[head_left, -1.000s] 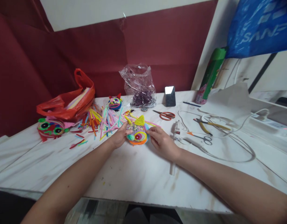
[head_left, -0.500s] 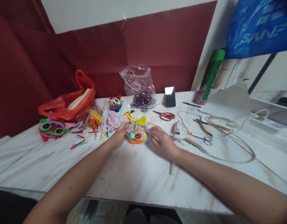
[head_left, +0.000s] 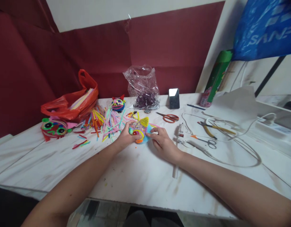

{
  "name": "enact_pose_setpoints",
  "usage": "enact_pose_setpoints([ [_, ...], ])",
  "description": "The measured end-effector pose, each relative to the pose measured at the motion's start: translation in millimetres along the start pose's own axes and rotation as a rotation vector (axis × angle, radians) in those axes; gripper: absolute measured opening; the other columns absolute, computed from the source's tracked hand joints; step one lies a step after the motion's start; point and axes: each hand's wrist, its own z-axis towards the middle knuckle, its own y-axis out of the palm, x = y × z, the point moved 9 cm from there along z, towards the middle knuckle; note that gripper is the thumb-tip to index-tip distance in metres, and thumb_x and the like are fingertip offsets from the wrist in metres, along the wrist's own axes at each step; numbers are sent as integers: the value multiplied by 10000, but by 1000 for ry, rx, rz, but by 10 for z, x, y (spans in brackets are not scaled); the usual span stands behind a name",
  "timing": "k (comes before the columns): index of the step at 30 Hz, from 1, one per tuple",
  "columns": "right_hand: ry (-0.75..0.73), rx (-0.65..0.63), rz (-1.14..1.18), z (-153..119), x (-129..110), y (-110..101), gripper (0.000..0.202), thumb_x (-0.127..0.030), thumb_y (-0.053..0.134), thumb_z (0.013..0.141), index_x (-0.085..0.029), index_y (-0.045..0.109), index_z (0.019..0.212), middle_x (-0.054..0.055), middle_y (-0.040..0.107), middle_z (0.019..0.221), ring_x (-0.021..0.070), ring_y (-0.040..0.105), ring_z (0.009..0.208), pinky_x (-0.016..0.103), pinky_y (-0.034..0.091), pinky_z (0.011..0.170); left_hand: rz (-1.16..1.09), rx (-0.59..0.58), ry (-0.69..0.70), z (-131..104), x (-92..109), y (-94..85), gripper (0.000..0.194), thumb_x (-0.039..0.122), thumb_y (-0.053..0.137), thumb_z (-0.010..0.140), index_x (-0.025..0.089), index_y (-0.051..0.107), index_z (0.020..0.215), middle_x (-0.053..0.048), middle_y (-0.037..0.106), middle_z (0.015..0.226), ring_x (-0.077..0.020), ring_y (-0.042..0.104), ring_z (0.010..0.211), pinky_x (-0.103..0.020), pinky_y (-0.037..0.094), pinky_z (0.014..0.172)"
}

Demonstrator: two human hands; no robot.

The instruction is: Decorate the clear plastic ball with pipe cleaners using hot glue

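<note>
A colourful pipe-cleaner fish (head_left: 144, 127), with a yellow top fin, a ringed red-and-yellow eye and a light blue right side, is between my hands, low over the table. My left hand (head_left: 124, 137) is closed round its left side, with the thumb across the front near the eye. On the blue side the fingers of my right hand (head_left: 164, 145) press against the fish; the fingertips are partly hidden. To the right of that hand lies a white glue gun (head_left: 181, 134), and a clear glue stick (head_left: 175, 172) shows beneath my right wrist.
Loose pipe cleaners (head_left: 112, 123) spread leftward, near a red bag (head_left: 86, 91) and two finished figures, one green-eyed (head_left: 54, 127), one blue (head_left: 118, 104). Behind are a clear bag (head_left: 146, 97), phone (head_left: 174, 98) and orange-handled scissors (head_left: 170, 118). Pliers (head_left: 209, 129), small scissors (head_left: 208, 142) and cables lie right.
The fish has been turned so its eye faces further left and more of its blue side shows. My left thumb has come round to the front. The view has shifted slightly.
</note>
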Motion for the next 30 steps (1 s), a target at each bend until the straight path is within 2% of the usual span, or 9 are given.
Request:
enact_pose_setpoints([
  [8,-2,-26,49,4,-63,42,460,-22,449,817,-243,639,1173,114,545,1039,241,523,966,465,501,839,319,86,129,-60,209,10,787,287,783,560,184,417,1249,-94,530,1229,-242,526,1139,-355,419,968],
  [11,33,-25,145,9,-28,45,451,-25,432,822,-237,637,1162,100,560,1005,222,551,954,431,515,832,334,76,108,-62,216,27,777,267,755,582,187,400,1269,-93,543,1205,-234,540,1112,-350,429,945],
  [16,138,61,228,14,110,-54,396,-37,439,816,-225,624,1111,80,592,989,207,583,963,403,520,847,328,78,63,-52,186,9,773,249,754,570,202,408,1260,-78,555,1166,-225,545,1074,-353,427,928],
  [23,-35,-10,59,18,-99,-10,445,-51,436,832,-217,599,1212,127,558,1064,241,543,971,441,513,830,229,41,69,-73,210,55,798,234,768,543,210,408,1254,-75,550,1155,-219,555,1037,-330,440,897],
  [30,-6,-35,76,22,-67,22,489,-32,441,821,-248,610,1226,109,533,1033,238,523,967,451,502,845,284,55,77,-90,238,62,807,233,776,529,194,425,1255,-98,521,1230,-237,536,1083,-337,442,912],
])
